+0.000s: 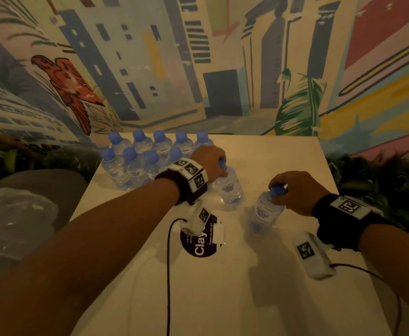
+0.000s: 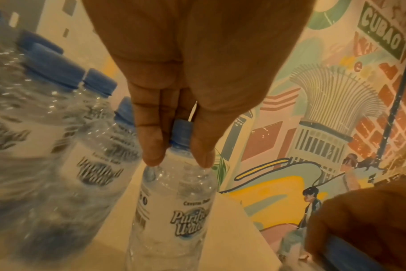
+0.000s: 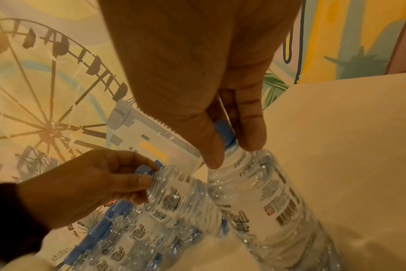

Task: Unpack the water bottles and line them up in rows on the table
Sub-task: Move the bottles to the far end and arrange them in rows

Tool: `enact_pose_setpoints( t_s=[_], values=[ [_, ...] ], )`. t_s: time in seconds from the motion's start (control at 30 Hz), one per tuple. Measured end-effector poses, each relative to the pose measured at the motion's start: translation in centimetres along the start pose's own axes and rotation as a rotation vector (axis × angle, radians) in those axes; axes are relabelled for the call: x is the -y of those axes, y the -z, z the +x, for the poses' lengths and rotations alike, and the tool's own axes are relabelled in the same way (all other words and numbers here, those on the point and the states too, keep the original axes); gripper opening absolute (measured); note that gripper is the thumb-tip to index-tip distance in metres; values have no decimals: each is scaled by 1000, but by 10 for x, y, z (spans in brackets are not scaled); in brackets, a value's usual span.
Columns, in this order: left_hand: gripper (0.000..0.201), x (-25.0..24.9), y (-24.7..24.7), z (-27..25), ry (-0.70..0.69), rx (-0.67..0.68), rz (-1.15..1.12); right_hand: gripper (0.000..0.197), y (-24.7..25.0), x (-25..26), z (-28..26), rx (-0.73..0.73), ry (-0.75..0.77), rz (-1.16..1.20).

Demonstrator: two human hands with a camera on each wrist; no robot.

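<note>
My left hand (image 1: 208,161) and right hand (image 1: 295,190) each pinch a bottle cap; rowed bottles (image 1: 147,154) stand beside my left.

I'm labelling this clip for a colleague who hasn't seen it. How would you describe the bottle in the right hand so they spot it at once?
Start at the white table, then pass the two rows of bottles at its far left corner. The bottle is nearer and furthest right, gripped by its blue cap in the right hand; it alone is tilted and apart.

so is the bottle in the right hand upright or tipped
Tipped. In the head view the bottle leans, its blue cap pinched by the right hand and offset right of its base.
</note>
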State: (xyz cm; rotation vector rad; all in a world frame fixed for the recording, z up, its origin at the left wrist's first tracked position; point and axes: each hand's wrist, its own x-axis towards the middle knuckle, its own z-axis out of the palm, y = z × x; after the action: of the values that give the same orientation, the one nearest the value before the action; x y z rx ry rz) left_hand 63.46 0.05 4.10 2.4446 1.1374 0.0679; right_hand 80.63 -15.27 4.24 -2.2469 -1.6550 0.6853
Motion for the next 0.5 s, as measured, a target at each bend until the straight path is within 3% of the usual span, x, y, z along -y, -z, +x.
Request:
enact_pose_setpoints(
  t_s=[0.23,0.33,0.43,0.5],
  values=[
    [27,-6,12,66,-40,49,135,30,-2,4,13,4,7,25],
    [25,-3,13,82,-36,58,165,30,-1,6,18,4,22,35],
    [10,0,14,93,-25,69,224,29,1,10,23,-5,34,38],
    [12,2,14,99,-25,59,232,28,3,13,27,-13,41,39]
  ],
)
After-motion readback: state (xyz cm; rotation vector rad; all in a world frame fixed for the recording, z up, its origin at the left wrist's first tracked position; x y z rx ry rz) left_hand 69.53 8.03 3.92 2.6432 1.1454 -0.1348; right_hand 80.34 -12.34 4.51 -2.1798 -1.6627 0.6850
